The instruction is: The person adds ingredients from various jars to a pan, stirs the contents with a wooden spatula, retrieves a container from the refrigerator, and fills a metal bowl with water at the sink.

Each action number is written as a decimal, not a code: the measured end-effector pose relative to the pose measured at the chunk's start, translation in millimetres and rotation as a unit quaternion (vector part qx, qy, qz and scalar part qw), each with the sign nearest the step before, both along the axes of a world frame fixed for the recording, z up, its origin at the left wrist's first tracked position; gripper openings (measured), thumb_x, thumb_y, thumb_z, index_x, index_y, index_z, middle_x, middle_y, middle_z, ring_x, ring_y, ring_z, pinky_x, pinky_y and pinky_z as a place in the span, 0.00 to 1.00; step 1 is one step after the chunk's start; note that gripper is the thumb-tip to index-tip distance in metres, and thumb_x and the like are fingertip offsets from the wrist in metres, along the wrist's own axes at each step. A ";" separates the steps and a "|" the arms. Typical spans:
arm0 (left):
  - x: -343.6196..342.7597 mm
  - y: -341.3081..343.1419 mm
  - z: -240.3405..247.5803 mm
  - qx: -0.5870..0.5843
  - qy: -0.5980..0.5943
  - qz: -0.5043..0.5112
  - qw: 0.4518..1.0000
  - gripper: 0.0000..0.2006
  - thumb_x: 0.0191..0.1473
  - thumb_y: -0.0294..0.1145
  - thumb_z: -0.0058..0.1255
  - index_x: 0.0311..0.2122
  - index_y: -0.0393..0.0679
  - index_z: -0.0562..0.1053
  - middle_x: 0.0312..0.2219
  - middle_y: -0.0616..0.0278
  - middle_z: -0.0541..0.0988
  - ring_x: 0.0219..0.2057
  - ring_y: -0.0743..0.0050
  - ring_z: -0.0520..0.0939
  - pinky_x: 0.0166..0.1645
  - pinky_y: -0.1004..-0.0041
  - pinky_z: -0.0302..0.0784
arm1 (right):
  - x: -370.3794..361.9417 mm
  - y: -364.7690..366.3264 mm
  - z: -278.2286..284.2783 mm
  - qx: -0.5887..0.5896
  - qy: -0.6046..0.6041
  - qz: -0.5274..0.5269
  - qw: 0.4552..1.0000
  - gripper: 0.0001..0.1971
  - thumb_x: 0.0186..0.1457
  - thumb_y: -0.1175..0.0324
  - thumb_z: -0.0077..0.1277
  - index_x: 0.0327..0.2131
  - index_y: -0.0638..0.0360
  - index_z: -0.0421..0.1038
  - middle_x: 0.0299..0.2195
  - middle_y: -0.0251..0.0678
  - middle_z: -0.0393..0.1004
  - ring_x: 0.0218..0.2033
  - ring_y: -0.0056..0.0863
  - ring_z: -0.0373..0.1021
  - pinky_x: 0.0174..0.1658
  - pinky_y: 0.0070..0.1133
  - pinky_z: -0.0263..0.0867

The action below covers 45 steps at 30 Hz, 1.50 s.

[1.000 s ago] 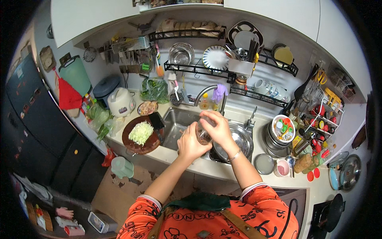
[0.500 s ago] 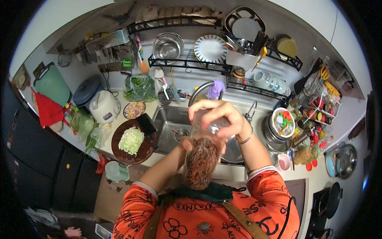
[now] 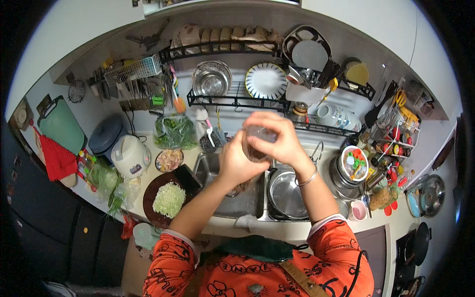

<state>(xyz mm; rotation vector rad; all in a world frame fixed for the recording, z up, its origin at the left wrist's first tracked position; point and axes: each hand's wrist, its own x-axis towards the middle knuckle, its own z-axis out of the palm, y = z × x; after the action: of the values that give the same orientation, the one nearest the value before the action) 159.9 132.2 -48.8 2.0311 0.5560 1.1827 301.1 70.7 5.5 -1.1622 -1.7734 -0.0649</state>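
Observation:
Over the sink, both my hands are closed around a clear jar [image 3: 258, 143], which is seen nearly end-on. My left hand [image 3: 237, 161] wraps its near left side. From the right, my right hand [image 3: 283, 138] grips it, with fingers arched over the far rim and the thumb across the front. Dark reddish-brown stuff shows dimly through the jar; whether a lid is on cannot be made out. Below my hands lies the steel sink [image 3: 237, 205], with a round steel pan [image 3: 288, 193] at its right side.
Left of the sink, a round dark cutting board [image 3: 153, 195] bears chopped pale green vegetable [image 3: 169, 199] and a dark-bladed cleaver [image 3: 188, 177]. Behind are a bowl of raw meat [image 3: 169, 161] and bagged greens [image 3: 174, 131]. Black dish racks [image 3: 237, 101] hang ahead; pots [image 3: 341, 171] stand right.
Both hands have carried the jar up and away from my chest. It has turned from lying lengthwise toward me to nearly end-on. The view has tilted, showing more of the upper cupboards.

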 end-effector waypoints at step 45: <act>34.4 62.6 164.0 0.221 -0.311 -0.169 0.909 0.41 0.26 0.40 0.74 0.50 0.38 0.69 0.40 0.53 0.79 0.39 0.61 0.82 0.45 0.66 0.77 | -67.8 -29.2 206.4 0.188 -0.148 -0.238 0.941 0.31 0.41 0.49 0.68 0.44 0.59 0.72 0.36 0.41 0.77 0.35 0.32 0.75 0.40 0.30 0.71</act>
<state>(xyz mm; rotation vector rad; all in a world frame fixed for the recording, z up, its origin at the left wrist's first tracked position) 194.3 194.8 115.2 1.8291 -0.3960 1.7250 233.3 41.5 211.9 -1.3141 -1.5924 -0.8703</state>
